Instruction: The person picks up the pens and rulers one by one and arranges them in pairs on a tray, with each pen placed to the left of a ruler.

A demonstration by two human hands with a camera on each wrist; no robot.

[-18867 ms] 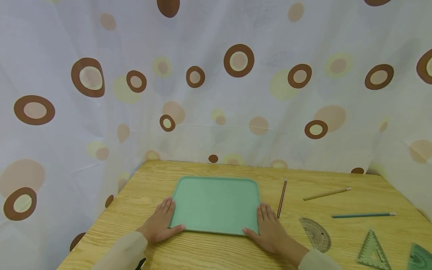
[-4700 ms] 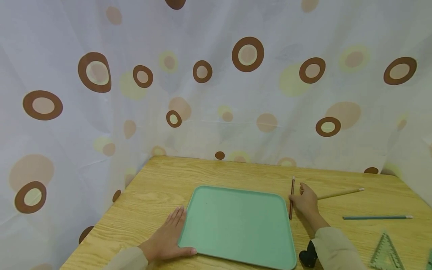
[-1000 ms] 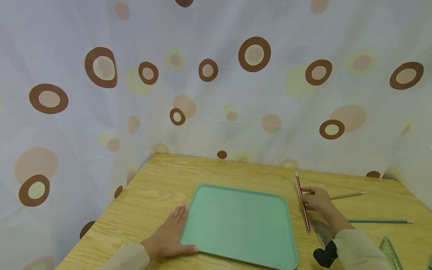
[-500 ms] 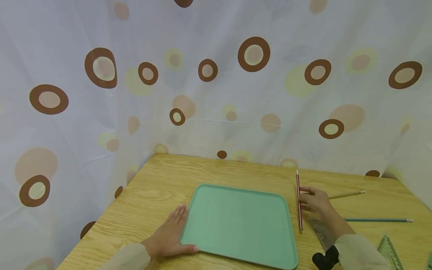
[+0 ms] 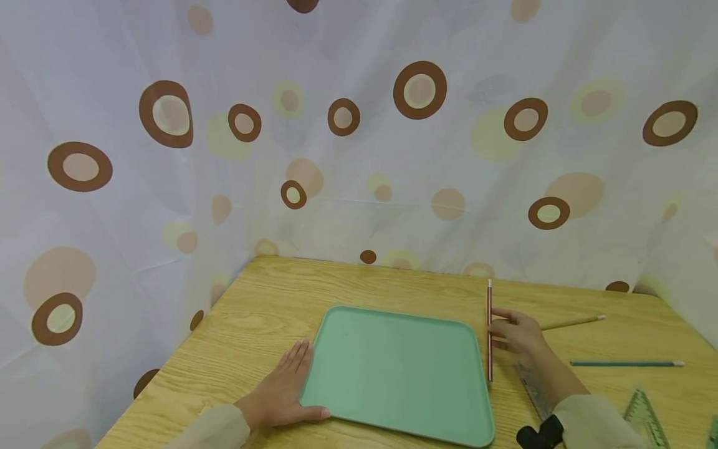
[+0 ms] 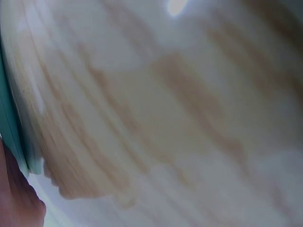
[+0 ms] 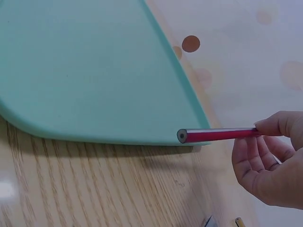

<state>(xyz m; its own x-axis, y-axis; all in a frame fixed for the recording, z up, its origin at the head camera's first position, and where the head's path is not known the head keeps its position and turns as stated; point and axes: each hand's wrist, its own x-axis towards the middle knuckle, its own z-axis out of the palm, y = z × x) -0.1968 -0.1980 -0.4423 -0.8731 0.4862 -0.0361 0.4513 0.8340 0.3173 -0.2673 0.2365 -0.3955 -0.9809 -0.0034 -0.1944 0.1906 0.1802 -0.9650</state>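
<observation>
A red pencil [image 5: 490, 362] with a white end is pinched between the thumb and fingers of my right hand [image 5: 518, 333]. It is held lengthwise away from me, just off the right edge of a green tray [image 5: 392, 374]. In the right wrist view the pencil [image 7: 218, 135] is raised over the wood, its unsharpened end near the tray's rim [image 7: 94, 140]. My left hand [image 5: 280, 390] lies flat with straight fingers against the tray's left side, the thumb at its near left corner. The left wrist view shows little of that hand [image 6: 19, 194].
Right of my right hand lie a yellow pencil [image 5: 572, 322] and a blue pencil [image 5: 628, 363] on the wooden table [image 5: 269, 299]. A clear protractor [image 5: 533, 390] is partly hidden under my right forearm. A green set square [image 5: 642, 415] lies at the lower right. A dotted curtain [image 5: 359, 156] surrounds the table.
Earlier both hands were at the tray's sides; the tray has since shifted right and nearer. My right hand took the red pencil off the table and has just moved slightly left with it, straightening it.
</observation>
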